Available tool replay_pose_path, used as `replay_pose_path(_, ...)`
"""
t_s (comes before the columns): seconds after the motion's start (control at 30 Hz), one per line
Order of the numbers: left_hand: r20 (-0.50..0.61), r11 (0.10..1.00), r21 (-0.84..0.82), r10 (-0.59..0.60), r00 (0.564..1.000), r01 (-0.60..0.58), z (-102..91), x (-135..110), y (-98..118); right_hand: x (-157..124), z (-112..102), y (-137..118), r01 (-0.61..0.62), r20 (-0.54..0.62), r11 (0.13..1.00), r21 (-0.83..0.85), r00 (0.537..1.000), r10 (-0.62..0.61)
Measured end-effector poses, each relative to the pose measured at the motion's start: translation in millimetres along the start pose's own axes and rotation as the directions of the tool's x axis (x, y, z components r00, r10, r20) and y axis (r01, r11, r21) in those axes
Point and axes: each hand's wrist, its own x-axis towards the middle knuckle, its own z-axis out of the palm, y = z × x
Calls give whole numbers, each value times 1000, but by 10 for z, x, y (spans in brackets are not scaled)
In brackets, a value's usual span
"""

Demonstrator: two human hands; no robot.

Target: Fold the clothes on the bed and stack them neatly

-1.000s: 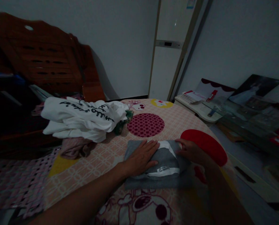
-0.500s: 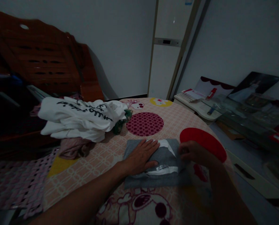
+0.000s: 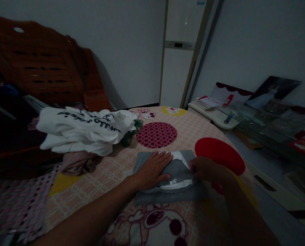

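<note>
A folded grey shirt lies on the table, with a white band and a small printed label showing at its neckline. My left hand rests flat on its left half, fingers stretched out. At the shirt's right edge is my right hand, its fingers curled closed on the cloth; the fingertips are partly hidden in shadow.
A round table bears a patterned tablecloth. To the left lie a heaped white garment with black lettering, a pinkish cloth and a dark green piece. A wooden chair and a glass-topped cabinet stand beyond.
My right hand has shifted slightly left onto the shirt's right edge, its fingers closing more tightly. My left hand stays flat on the shirt. The view has turned a little.
</note>
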Motion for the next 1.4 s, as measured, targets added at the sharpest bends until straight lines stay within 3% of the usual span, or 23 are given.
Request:
replay_pose_path(0.27,-16,1000,-3,14,1000,-14,-15,-3,3,-65,-43,73,16,91,985,174,995,-32)
replay_pose_path(0.4,6,1000,6,2,1000,-2,-33,5,15,-65,-51,53,-31,132,956,291,991,-8)
replay_pose_path(0.47,24,1000,16,-2,1000,1,-38,6,20,-45,-53,44,5,89,898,439,995,-49)
replay_pose_path(0.53,28,1000,22,-2,1000,1,-40,5,22,-16,-57,50,58,-38,830,555,998,-45)
replay_pose_path(0.63,18,1000,25,3,1000,-3,-40,6,22,36,-57,81,86,-204,781,618,978,54)
replay_pose_path(0.77,24,999,31,7,1000,-8,-38,12,19,103,-30,139,114,-295,744,658,949,115)
replay_pose_path(1.07,0,999,29,30,1000,-30,-1,4,-14,200,20,174,190,-305,482,856,936,174)
replay_pose_path(1.2,3,999,33,27,1000,-27,-13,7,-2,228,25,151,198,-298,428,882,937,182)
replay_pose_path(1.4,-3,999,34,32,999,-32,-15,12,6,238,49,147,203,-294,421,884,942,163)
